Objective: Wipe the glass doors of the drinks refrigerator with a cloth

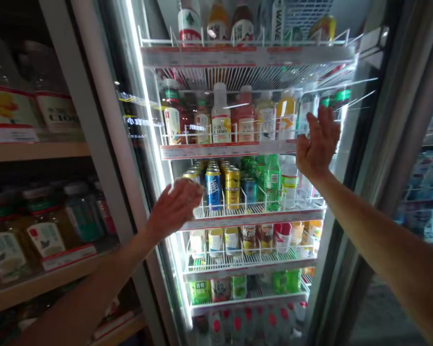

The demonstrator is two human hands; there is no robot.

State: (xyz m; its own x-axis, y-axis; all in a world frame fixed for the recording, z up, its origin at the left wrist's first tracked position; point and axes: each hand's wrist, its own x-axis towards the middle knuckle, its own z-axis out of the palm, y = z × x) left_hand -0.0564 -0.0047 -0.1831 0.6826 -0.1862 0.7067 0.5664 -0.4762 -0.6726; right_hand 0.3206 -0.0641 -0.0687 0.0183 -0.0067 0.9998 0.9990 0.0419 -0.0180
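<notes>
An open-fronted view into a lit drinks fridge fills the middle, with bottles and cans on wire shelves. My left hand (176, 206) is stretched out at the left side, fingers extended and slightly blurred, holding nothing. Closest to it stand a blue can (213, 189) and a gold can (233, 187) on the middle shelf. Higher up at the right, my right hand (319, 142) is raised with its fingers apart and nothing in them. It overlaps the right end of the second shelf, near an orange drink bottle (286, 115). Contact with the fridge cannot be made out.
Left of the fridge, a wooden shelf (36, 151) carries large bottles. Green bottles (272, 180) stand right of the cans. Lower shelves hold more drinks, with red-capped bottles (238, 327) at the bottom. A metal frame (393, 129) borders the right side.
</notes>
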